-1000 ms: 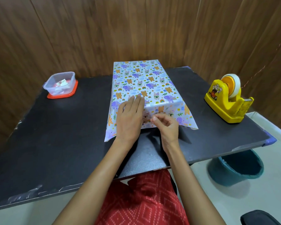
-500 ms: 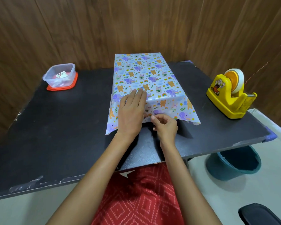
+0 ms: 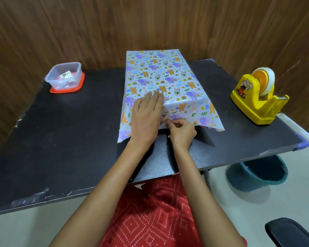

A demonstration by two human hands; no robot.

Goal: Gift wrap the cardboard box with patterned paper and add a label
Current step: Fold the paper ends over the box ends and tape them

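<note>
A box wrapped in animal-patterned paper (image 3: 161, 75) lies lengthwise on the black table (image 3: 61, 139); the cardboard itself is hidden under the paper. My left hand (image 3: 146, 118) lies flat with straight fingers on the near end of the box top, pressing the paper down. Just right of it, my right hand (image 3: 182, 131) pinches the paper's near hanging edge between thumb and fingertips. Loose paper flaps stick out at the near left and near right corners.
A yellow tape dispenser (image 3: 257, 100) stands at the table's right side. At the back left sits a clear plastic tub (image 3: 64, 76) on a red lid with small labels inside. A teal bin (image 3: 259, 172) is on the floor under the right table edge. Wooden walls close behind.
My right hand has slid down from the fold on the box's near face to the paper's lower edge. The left hand keeps pressing the top. The view shifted slightly.
</note>
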